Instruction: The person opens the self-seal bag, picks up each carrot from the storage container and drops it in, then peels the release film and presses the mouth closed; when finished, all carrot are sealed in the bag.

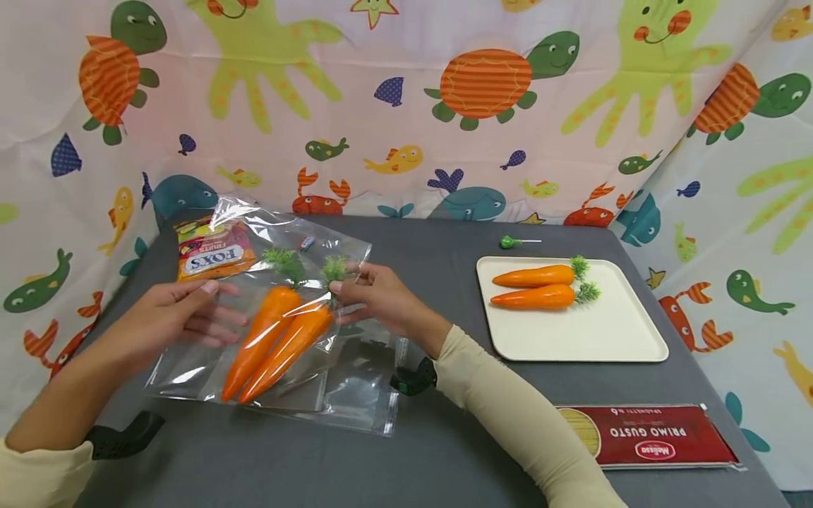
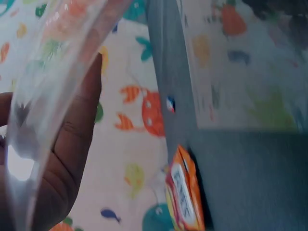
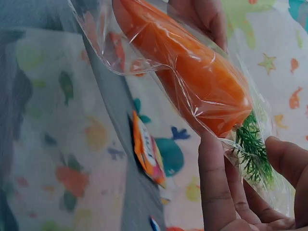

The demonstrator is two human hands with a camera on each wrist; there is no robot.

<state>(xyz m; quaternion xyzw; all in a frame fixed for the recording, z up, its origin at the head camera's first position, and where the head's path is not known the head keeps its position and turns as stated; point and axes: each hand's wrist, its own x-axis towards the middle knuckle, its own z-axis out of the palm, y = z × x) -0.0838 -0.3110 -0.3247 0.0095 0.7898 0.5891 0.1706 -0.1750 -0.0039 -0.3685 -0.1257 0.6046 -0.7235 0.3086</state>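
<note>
Two orange carrots with green tops (image 1: 279, 339) lie side by side inside a clear plastic bag (image 1: 184, 374), held up over the table. My right hand (image 1: 381, 300) pinches the bag by the green tops, thumb on one side and fingers on the other; the right wrist view shows the carrot (image 3: 192, 72) through the film. At the bag's left side is my left hand (image 1: 197, 314), fingers extended and partly seen through the plastic. Close up, the film (image 2: 43, 106) crosses in front of the left hand (image 2: 67, 149).
Another clear bag (image 1: 368, 374) lies flat beneath. An orange Fox's Fruits packet (image 1: 212, 250) sits at the back left. On the right, a cream tray (image 1: 571, 339) bears two more carrots (image 1: 533, 286). A green lollipop (image 1: 508, 242) lies behind it, a red spaghetti pack (image 1: 667, 437) in front.
</note>
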